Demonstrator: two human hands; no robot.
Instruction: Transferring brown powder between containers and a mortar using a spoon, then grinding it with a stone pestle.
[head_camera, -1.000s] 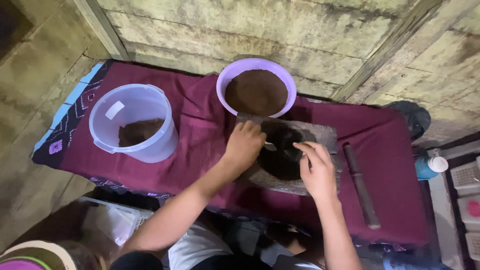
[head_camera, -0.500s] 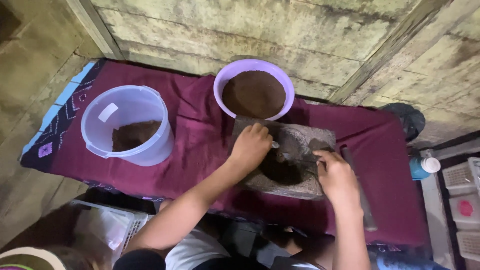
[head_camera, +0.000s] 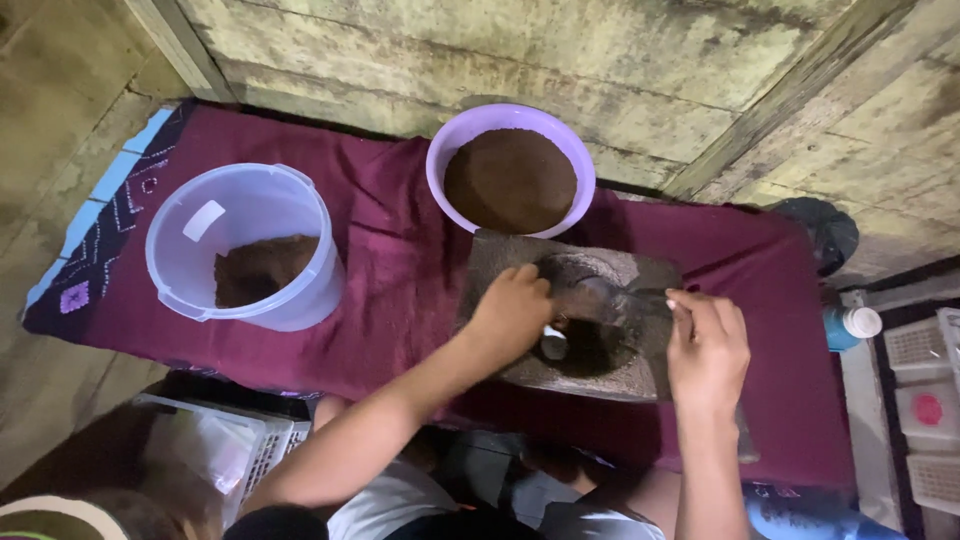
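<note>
A grey stone slab (head_camera: 500, 262) lies on a maroon cloth (head_camera: 385, 265), with a patch of dark powder (head_camera: 592, 350) in its hollow. My left hand (head_camera: 512, 312) rests on the slab's left part, fingers closed around a small metal tool (head_camera: 553, 343) whose end touches the powder. My right hand (head_camera: 708, 348) is at the slab's right edge, and its fingertips hold the handle of a metal spoon (head_camera: 602, 296) that lies over the hollow. Just behind the slab stands a purple bowl (head_camera: 438, 160) full of brown powder.
A clear plastic bucket (head_camera: 172, 245) with some brown powder stands at the cloth's left. A blue bottle with a white cap (head_camera: 852, 325) and white baskets (head_camera: 930, 400) are at the right. A white crate (head_camera: 235, 450) sits below left. A mossy wall runs behind.
My right hand has slid back to the slab's right edge. My left hand has moved down from the slab's top to its left middle. The dark powder pile looks smaller and flatter.
</note>
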